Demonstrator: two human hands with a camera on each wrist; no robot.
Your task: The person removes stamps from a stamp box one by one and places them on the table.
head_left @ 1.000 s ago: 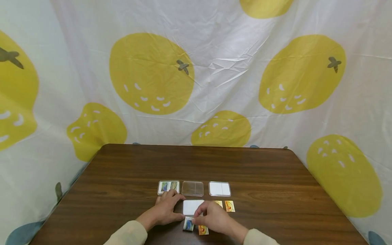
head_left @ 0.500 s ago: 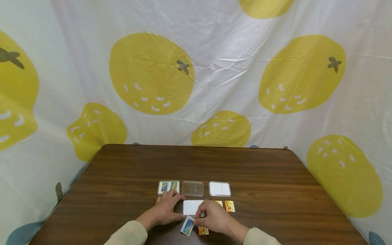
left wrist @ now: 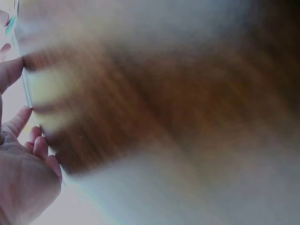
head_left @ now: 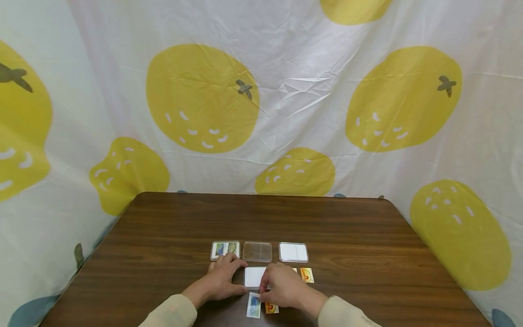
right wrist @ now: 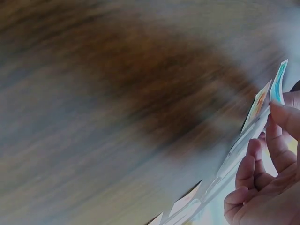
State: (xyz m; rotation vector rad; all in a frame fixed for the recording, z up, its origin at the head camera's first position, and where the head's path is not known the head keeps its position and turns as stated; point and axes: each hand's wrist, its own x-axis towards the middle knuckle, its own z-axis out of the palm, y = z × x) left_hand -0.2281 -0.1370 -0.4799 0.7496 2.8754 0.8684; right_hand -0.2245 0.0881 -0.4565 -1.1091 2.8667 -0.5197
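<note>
Close by the white tile (head_left: pixel 255 276), right hand (head_left: pixel 283 289) pinched a blue-green picture card (head_left: pixel 254 305); left hand (head_left: pixel 220 279) lay flat, relaxed. Brown wooden table (head_left: pixel 171 236), lemon-print cloth backdrop (head_left: pixel 286 91).

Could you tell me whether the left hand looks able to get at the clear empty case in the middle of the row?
Probably yes. The left hand rests on the table just short of the clear case, and nothing lies between them.

A dark brown wood-grain desk (head_left: pixel 163 227) carries a blue-and-white card (head_left: pixel 254 305), an orange card (head_left: pixel 306 274), and behind hangs a white cloth (head_left: pixel 286 68) with yellow fruit.
</note>
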